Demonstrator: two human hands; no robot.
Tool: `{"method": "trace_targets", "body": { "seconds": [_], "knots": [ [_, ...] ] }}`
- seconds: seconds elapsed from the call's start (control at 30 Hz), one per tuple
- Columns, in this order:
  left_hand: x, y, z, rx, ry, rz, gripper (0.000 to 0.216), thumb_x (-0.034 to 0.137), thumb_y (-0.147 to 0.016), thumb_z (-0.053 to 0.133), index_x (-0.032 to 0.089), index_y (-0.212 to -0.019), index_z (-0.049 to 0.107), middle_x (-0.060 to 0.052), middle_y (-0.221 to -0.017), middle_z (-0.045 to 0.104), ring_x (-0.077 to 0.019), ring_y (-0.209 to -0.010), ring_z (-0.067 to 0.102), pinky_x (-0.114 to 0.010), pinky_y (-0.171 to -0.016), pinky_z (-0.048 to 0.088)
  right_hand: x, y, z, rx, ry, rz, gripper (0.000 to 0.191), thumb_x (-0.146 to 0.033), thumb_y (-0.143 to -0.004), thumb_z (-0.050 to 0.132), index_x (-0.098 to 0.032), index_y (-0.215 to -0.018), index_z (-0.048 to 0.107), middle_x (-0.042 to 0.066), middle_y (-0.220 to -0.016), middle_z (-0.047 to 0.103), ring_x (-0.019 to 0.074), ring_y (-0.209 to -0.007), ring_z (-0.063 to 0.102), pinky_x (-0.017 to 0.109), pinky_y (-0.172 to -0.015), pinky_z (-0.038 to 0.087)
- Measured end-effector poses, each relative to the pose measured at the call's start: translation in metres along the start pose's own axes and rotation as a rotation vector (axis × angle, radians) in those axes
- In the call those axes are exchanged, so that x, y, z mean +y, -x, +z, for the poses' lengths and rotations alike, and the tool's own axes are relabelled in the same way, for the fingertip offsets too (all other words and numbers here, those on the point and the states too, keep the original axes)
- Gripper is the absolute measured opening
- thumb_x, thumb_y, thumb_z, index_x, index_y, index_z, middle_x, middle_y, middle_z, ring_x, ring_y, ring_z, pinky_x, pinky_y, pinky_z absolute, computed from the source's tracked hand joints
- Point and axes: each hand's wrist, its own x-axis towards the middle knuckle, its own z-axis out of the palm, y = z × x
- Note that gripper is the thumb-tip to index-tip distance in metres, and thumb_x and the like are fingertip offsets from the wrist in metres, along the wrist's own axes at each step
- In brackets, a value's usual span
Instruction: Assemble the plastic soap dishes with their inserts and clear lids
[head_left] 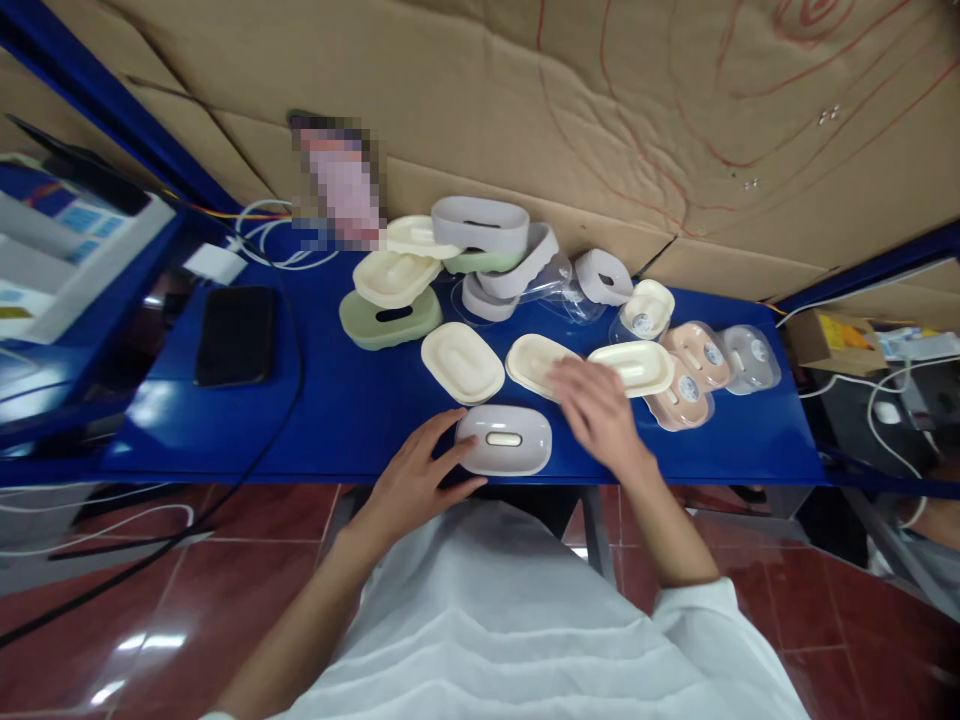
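Note:
My left hand (424, 465) is at the left end of a pale grey oval case (517, 458) with a cream slot in its top, fingers spread and touching its edge. My right hand (596, 410), slightly blurred, has its fingers stretched over the right end of a cream oval piece (534, 362); whether it presses on that piece is unclear. To the left lies another cream oval piece (463, 362). A glossy cream oval tray (637, 368) sits just beyond my right hand, partly behind the fingers.
Grey shells (480, 222), cream trays (397, 278) and a green shell (390, 318) are heaped at the back. Peach cases (696, 355) and a grey case (750, 358) in clear packaging stand right. A black phone (235, 335) and a cable (296, 385) lie left. Cardboard (480, 110) walls the blue table's back.

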Motion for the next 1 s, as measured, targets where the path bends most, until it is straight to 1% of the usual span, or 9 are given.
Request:
{"method": "trace_targets", "body": {
  "seconds": [0.07, 0.13, 0.23, 0.33, 0.47, 0.63, 0.73, 0.8, 1.0],
  "knots": [
    [0.001, -0.003, -0.001, -0.001, 0.036, -0.016, 0.042, 0.035, -0.094, 0.081, 0.024, -0.132, 0.066, -0.018, -0.153, 0.056, -0.0353, -0.142, 0.058, -0.054, -0.114, 0.057, 0.024, -0.041, -0.003, 0.018, 0.173, 0.144, 0.045, -0.027, -0.11, 0.047, -0.024, -0.154, 0.058, 0.012, -0.163, 0.055, 0.0306, -0.156, 0.045, 0.058, -0.127, 0.036],
    [0.002, -0.006, -0.001, -0.003, 0.065, -0.03, 0.038, 0.035, -0.094, 0.081, 0.023, -0.128, 0.068, -0.018, -0.151, 0.057, -0.0349, -0.142, 0.058, -0.054, -0.114, 0.056, 0.043, -0.08, 0.004, 0.01, 0.272, 0.18, 0.051, -0.027, -0.109, 0.048, -0.02, -0.159, 0.051, 0.014, -0.17, 0.045, 0.0332, -0.16, 0.037, 0.061, -0.129, 0.029],
    [0.004, -0.01, -0.001, -0.005, 0.089, -0.051, 0.036, 0.037, -0.095, 0.08, 0.022, -0.125, 0.069, -0.018, -0.15, 0.057, -0.0346, -0.14, 0.059, -0.054, -0.114, 0.056, 0.06, -0.12, 0.019, -0.031, 0.316, 0.13, 0.046, -0.021, -0.11, 0.04, -0.015, -0.152, 0.057, 0.017, -0.159, 0.057, 0.0316, -0.153, 0.046, 0.06, -0.128, 0.029],
    [0.004, -0.011, -0.001, -0.001, 0.104, -0.059, 0.035, 0.039, -0.096, 0.079, 0.021, -0.124, 0.069, -0.017, -0.149, 0.058, -0.0338, -0.138, 0.06, -0.053, -0.113, 0.057, 0.069, -0.129, 0.019, -0.015, 0.353, 0.11, 0.044, -0.02, -0.112, 0.031, -0.018, -0.138, 0.067, 0.015, -0.144, 0.067, 0.0296, -0.142, 0.055, 0.057, -0.124, 0.034],
    [0.004, -0.011, -0.004, -0.039, 0.145, -0.085, 0.035, 0.041, -0.098, 0.076, 0.022, -0.126, 0.067, -0.016, -0.154, 0.055, -0.033, -0.143, 0.058, -0.051, -0.116, 0.056, 0.066, -0.095, -0.002, 0.07, 0.417, 0.164, 0.043, -0.022, -0.113, 0.033, -0.022, -0.121, 0.075, 0.013, -0.124, 0.071, 0.0289, -0.126, 0.061, 0.053, -0.117, 0.042],
    [0.001, -0.01, -0.002, -0.115, 0.265, -0.184, 0.049, 0.042, -0.1, 0.074, 0.025, -0.142, 0.057, -0.015, -0.165, 0.049, -0.0305, -0.151, 0.054, -0.048, -0.118, 0.055, 0.018, -0.009, 0.001, 0.108, 0.253, 0.01, 0.044, -0.011, -0.106, 0.045, -0.031, -0.137, 0.071, 0.009, -0.107, 0.067, 0.0256, -0.116, 0.063, 0.045, -0.105, 0.052],
    [-0.003, -0.009, 0.003, -0.113, 0.315, -0.243, 0.079, 0.045, -0.097, 0.077, 0.028, -0.163, 0.038, -0.015, -0.164, 0.052, -0.0316, -0.15, 0.054, -0.05, -0.119, 0.053, -0.017, 0.029, 0.014, 0.082, 0.062, -0.079, 0.05, -0.008, -0.104, 0.049, -0.03, -0.147, 0.063, 0.01, -0.124, 0.067, 0.0254, -0.13, 0.061, 0.048, -0.114, 0.05],
    [-0.004, -0.009, 0.005, -0.118, 0.33, -0.259, 0.089, 0.049, -0.096, 0.078, 0.03, -0.168, 0.03, -0.014, -0.164, 0.052, -0.0333, -0.151, 0.054, -0.051, -0.121, 0.052, -0.032, 0.041, 0.02, 0.004, -0.073, -0.112, 0.047, -0.017, -0.106, 0.054, -0.028, -0.151, 0.059, 0.012, -0.143, 0.062, 0.0285, -0.145, 0.053, 0.053, -0.12, 0.047],
    [-0.005, -0.01, 0.0, -0.214, 0.349, -0.212, 0.08, 0.049, -0.101, 0.071, 0.037, -0.169, 0.03, -0.01, -0.165, 0.051, -0.0313, -0.15, 0.055, -0.049, -0.122, 0.051, -0.039, 0.046, 0.026, -0.192, -0.142, -0.221, 0.058, -0.053, -0.103, 0.068, -0.028, -0.154, 0.058, 0.011, -0.161, 0.055, 0.0335, -0.162, 0.033, 0.06, -0.131, 0.036]
  ]
}}
